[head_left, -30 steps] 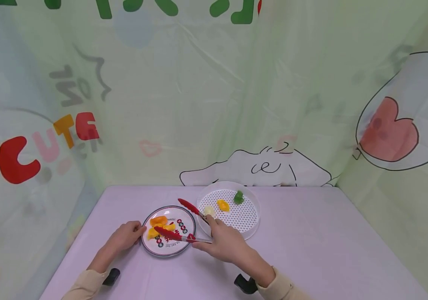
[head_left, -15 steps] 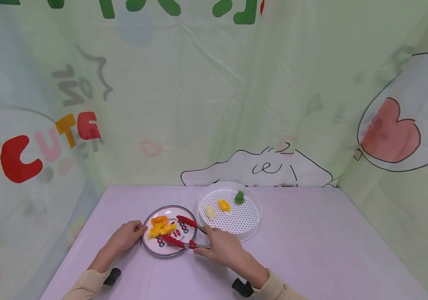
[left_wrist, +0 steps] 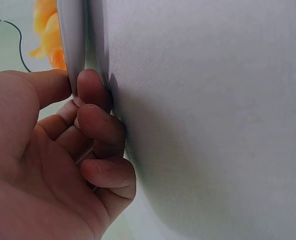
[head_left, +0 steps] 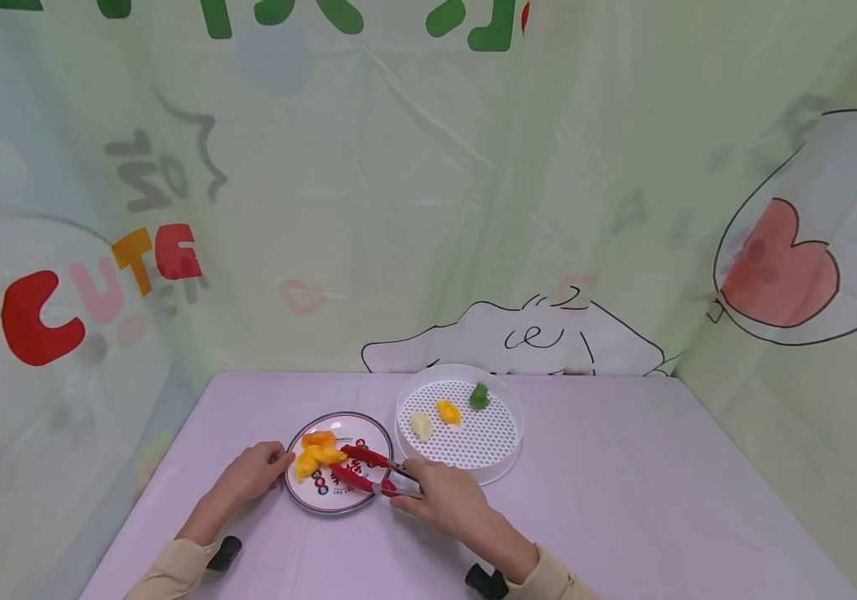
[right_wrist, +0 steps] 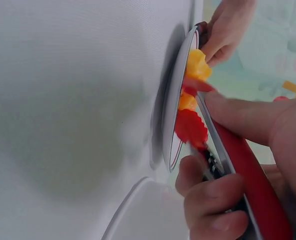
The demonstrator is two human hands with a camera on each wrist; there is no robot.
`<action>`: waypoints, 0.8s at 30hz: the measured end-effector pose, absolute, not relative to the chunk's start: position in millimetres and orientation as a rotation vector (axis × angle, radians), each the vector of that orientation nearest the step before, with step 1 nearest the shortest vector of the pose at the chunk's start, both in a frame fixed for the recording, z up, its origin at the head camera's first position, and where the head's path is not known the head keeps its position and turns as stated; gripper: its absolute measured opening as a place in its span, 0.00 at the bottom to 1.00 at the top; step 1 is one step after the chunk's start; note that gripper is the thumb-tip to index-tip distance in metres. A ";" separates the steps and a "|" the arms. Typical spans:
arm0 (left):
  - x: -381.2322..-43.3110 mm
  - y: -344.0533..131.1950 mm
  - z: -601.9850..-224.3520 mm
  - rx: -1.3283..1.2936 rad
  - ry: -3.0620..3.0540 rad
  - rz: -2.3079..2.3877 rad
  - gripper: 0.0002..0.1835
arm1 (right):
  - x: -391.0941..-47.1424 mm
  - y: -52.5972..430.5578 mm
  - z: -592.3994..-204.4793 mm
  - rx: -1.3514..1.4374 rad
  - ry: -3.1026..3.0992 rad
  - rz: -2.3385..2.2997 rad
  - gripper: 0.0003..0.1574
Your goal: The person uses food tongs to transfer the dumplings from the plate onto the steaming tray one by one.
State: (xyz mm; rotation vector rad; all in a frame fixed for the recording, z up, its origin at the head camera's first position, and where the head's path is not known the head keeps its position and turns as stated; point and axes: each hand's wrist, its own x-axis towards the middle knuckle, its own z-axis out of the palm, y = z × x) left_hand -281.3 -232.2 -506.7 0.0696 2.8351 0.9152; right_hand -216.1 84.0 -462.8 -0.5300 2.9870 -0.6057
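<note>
My left hand (head_left: 252,468) pinches the left rim of a round white plate (head_left: 357,423) with red printing; in the left wrist view, thumb and fingers clasp the plate's edge (left_wrist: 72,40). Several soft-looking dumpling-shaped pieces, orange (head_left: 318,438) and yellow (head_left: 312,462), lie together on the plate's left half. My right hand (head_left: 447,500) grips metal tongs with red tips (head_left: 370,457), seen close in the right wrist view with a red handle (right_wrist: 253,175). Their tips reach over the plate, partly spread, right at the yellow pieces' right side, with nothing visible between them.
Just behind and right of the plate stands a round white tray (head_left: 477,442) with a perforated base. It holds a cream piece (head_left: 421,426), a yellow piece (head_left: 448,412) and a green piece (head_left: 479,397). Printed curtains surround the lilac table (head_left: 638,467).
The tongs, first spread wide across plate and tray, have drawn in over the plate and their tips have come closer together beside the yellow pieces. The left hand stays at the rim.
</note>
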 end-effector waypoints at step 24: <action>-279.9 -230.0 -505.4 0.038 2.831 0.915 0.13 | -212.3 89.8 -456.3 -0.549 3.000 -0.661 0.25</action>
